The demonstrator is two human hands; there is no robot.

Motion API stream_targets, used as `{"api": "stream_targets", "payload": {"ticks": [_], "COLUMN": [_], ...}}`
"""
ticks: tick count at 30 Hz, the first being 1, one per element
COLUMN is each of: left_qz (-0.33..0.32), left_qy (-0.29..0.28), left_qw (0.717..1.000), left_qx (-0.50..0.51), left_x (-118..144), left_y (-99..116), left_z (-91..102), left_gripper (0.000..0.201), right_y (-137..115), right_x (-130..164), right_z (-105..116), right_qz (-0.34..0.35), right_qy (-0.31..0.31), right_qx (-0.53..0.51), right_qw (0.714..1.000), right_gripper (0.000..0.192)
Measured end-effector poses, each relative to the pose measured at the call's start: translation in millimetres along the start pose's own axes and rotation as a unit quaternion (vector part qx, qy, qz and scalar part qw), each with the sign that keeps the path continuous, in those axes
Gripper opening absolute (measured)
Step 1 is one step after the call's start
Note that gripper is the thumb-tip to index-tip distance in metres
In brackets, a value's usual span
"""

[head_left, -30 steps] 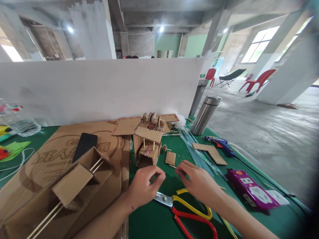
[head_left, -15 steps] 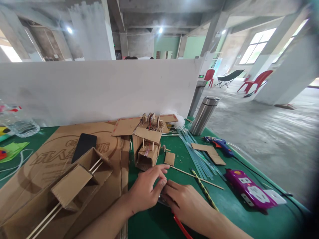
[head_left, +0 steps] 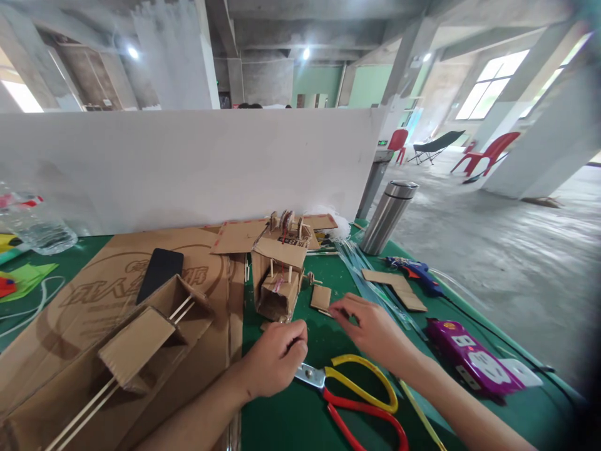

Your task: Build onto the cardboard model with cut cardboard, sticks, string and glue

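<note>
My left hand point(head_left: 277, 357) is curled closed over the green table, in front of a cardboard box model point(head_left: 277, 294) with sticks and small wheels. What its fingers hold, if anything, is hidden. Scissors point(head_left: 310, 374) with one yellow and one red handle lie open beside it, their blades running out of sight behind that hand. To the right, my right hand point(head_left: 364, 322) pinches thumb and finger at a thin wooden stick point(head_left: 323, 312), most of which the hand covers. A small cardboard square point(head_left: 320, 297) lies just beyond the fingertips.
On the left, a cardboard frame point(head_left: 136, 347) with long sticks and a black phone point(head_left: 159, 275) rest on a cardboard sheet. Clear glue sticks, an L-shaped cardboard piece point(head_left: 397, 288), a glue gun point(head_left: 416, 272), a purple power strip point(head_left: 474, 360) and a steel flask point(head_left: 389, 216) occupy the right.
The scissors, earlier mostly hidden under my hands, now lie exposed on the table. My right hand has moved up and right to the stick; my left fingers have curled in.
</note>
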State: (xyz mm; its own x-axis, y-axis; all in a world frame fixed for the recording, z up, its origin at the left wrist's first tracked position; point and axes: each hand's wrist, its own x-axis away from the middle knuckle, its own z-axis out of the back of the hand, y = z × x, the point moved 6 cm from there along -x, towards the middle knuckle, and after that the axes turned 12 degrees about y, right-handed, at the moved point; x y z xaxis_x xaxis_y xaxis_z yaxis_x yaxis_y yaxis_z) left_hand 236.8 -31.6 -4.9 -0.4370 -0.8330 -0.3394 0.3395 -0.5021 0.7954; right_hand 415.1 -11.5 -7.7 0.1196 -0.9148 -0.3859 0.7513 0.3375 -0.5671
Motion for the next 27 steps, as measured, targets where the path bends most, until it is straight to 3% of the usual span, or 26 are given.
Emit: {"api": "stream_targets", "payload": {"ticks": [3, 7, 11, 16, 19, 24, 27], "left_qz": [0.012, 0.007, 0.001, -0.011, -0.024, -0.043, -0.044], "left_qy": [-0.014, -0.043, -0.063, -0.049, -0.039, -0.013, 0.018], "left_qw": [0.999, 0.992, 0.986, 0.984, 0.985, 0.986, 0.984], "left_qx": [-0.05, -0.116, -0.154, -0.169, -0.164, -0.158, -0.171], "left_x": [-1, -3, -3, -2, -3, -3, -3], "left_y": [-5, -12, -16, -13, -10, -11, -15], "left_z": [-5.1, -12.8, -16.5, -14.6, -12.5, -9.1, -7.0], "left_gripper": [0.02, 0.016, 0.014, 0.011, 0.014, 0.044, 0.042], "right_y": [-2, -28, -41, -15, 4, 16, 17], "right_x": [-13, -20, -25, -20, -17, -20, -22], "right_z": [0, -16, -22, -32, -38, -35, -28], "right_qz": [-0.064, -0.093, -0.036, 0.018, 0.008, -0.008, -0.014], "right_qy": [0.023, -0.028, -0.027, -0.047, -0.062, -0.043, -0.015], "right_qx": [-0.106, -0.232, -0.163, 0.057, 0.073, 0.038, -0.003], "right_qw": [0.992, 0.968, 0.986, 0.997, 0.995, 0.998, 1.0], "right_gripper": [0.038, 0.039, 0.035, 0.026, 0.024, 0.024, 0.027]}}
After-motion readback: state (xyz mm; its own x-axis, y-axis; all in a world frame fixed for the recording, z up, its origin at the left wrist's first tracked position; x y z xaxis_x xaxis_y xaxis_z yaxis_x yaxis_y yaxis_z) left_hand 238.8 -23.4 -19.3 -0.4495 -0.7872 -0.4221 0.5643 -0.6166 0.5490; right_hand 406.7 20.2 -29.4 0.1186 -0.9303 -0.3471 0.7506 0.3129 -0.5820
